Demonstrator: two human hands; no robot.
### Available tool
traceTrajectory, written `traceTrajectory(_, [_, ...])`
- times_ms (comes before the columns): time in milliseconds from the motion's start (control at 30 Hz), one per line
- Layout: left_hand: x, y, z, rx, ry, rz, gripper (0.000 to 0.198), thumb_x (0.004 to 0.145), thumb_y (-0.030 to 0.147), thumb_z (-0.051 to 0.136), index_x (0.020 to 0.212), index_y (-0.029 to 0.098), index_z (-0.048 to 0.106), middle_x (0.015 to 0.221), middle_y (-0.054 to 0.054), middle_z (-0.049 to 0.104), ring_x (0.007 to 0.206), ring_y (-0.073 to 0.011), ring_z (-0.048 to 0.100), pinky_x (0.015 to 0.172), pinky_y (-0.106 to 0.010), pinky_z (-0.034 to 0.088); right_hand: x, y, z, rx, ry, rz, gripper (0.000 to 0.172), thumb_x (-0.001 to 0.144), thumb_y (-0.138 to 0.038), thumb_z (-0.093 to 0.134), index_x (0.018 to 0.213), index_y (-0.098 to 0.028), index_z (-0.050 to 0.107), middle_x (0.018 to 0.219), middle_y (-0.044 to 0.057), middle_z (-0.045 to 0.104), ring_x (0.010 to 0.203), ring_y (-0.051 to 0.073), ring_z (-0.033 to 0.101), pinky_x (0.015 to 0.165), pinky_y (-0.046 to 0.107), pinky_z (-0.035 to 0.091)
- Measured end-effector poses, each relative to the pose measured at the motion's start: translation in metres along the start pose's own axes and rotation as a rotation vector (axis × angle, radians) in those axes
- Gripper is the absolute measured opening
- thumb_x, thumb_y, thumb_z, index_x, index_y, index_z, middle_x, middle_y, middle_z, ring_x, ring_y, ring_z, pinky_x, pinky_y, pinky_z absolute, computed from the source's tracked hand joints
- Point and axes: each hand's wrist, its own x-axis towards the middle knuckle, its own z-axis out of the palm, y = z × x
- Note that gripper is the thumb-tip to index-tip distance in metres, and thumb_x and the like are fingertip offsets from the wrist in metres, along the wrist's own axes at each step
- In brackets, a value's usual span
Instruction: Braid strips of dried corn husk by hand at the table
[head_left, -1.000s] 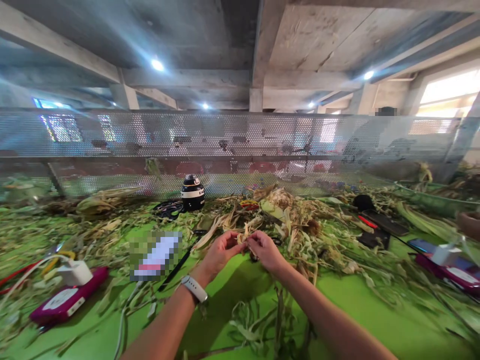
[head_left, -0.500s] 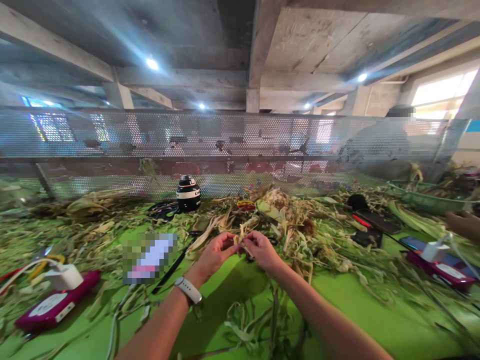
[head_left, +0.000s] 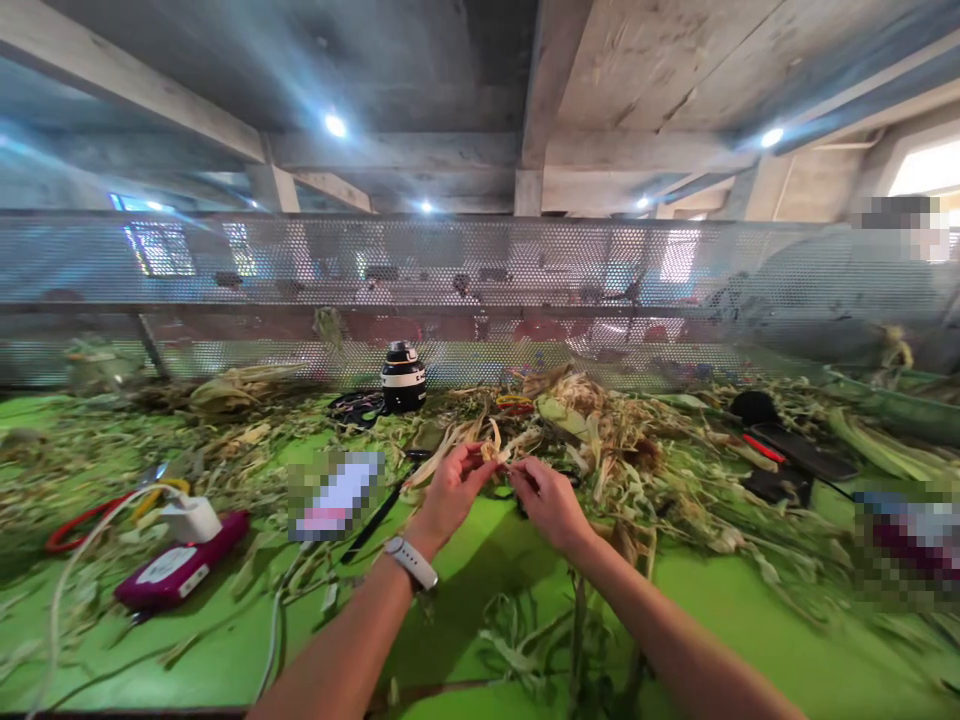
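Observation:
My left hand (head_left: 454, 495), with a pale watch (head_left: 411, 562) on its wrist, pinches a small bunch of dried plant husk (head_left: 495, 445) above the green table (head_left: 465, 590). A strip of the husk sticks up past the fingertips. Close beside it is my right hand (head_left: 551, 505), thumb and fingers pressed together at the bunch's right edge. What those fingers grip is too small to make out. Behind both hands lies a heap of dry, straw-coloured and greenish husks (head_left: 577, 405). Greenish strips (head_left: 517, 645) lie on the table between my forearms.
A black-and-white bottle (head_left: 404, 378) stands before a perforated metal screen (head_left: 465, 260). To the left are a blurred-out phone (head_left: 341, 497), a magenta power strip (head_left: 184, 575) with a white charger (head_left: 191, 522), and cables. A black cap-like object (head_left: 754, 408) lies right. Beyond the screen sits a person (head_left: 817, 280).
The view has swung left, so things sit further right in the picture. My right fingers have drawn slightly away from my left fingers, which still hold the husk bunch.

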Motion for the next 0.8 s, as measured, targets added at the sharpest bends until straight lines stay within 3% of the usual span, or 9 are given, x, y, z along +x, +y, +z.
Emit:
traceTrajectory(200, [-0.001, -0.003, 0.000, 0.168, 0.014, 0.084, 0.034, 0.073, 0.039, 0.060, 0.097, 0.015, 0.055, 0.085, -0.004, 0.064, 0.074, -0.0150, 0.057, 0.067, -0.027, 0.046, -0.001, -0.005, -0.007, -0.455, -0.006, -0.286, 0.025, 0.092, -0.024, 0.041, 0.089, -0.019, 0.065, 0.078, 0.008, 0.061, 0.074, 0.018, 0.055, 0.069, 0.029, 0.042])
traceTrajectory(400, [-0.002, -0.004, -0.001, 0.237, -0.068, 0.098, 0.022, 0.075, 0.030, 0.055, 0.092, 0.017, 0.061, 0.086, -0.005, 0.064, 0.080, -0.0177, 0.056, 0.072, -0.028, 0.045, 0.001, -0.009, -0.011, -0.509, 0.131, -0.389, 0.015, 0.088, -0.022, 0.048, 0.088, -0.021, 0.063, 0.104, 0.008, 0.060, 0.094, 0.021, 0.051, 0.085, 0.034, 0.038])
traceTrajectory(533, [-0.004, 0.001, 0.000, 0.239, -0.114, 0.095, 0.021, 0.074, 0.023, 0.047, 0.088, 0.018, 0.063, 0.082, -0.003, 0.063, 0.078, -0.0176, 0.055, 0.072, -0.028, 0.043, 0.002, -0.008, -0.010, -0.422, 0.083, -0.338, 0.015, 0.090, -0.023, 0.045, 0.085, -0.020, 0.059, 0.094, 0.007, 0.062, 0.088, 0.020, 0.053, 0.083, 0.035, 0.038])
traceTrajectory(633, [-0.007, 0.006, 0.000, 0.274, -0.119, 0.088, 0.020, 0.073, 0.021, 0.045, 0.082, 0.019, 0.063, 0.077, -0.002, 0.061, 0.073, -0.0167, 0.053, 0.068, -0.027, 0.042, 0.002, -0.008, -0.008, -0.335, 0.039, -0.216, 0.017, 0.090, -0.027, 0.042, 0.081, -0.019, 0.054, 0.077, 0.006, 0.060, 0.076, 0.019, 0.053, 0.074, 0.032, 0.039])
traceTrajectory(800, [-0.011, 0.010, 0.000, 0.238, -0.155, 0.057, 0.020, 0.076, 0.025, 0.047, 0.088, 0.019, 0.061, 0.079, -0.001, 0.060, 0.075, -0.0159, 0.052, 0.068, -0.026, 0.042, 0.002, -0.008, -0.007, -0.047, 0.017, -0.006, 0.017, 0.089, -0.030, 0.039, 0.077, -0.021, 0.046, 0.069, 0.002, 0.054, 0.065, 0.016, 0.052, 0.062, 0.027, 0.040])
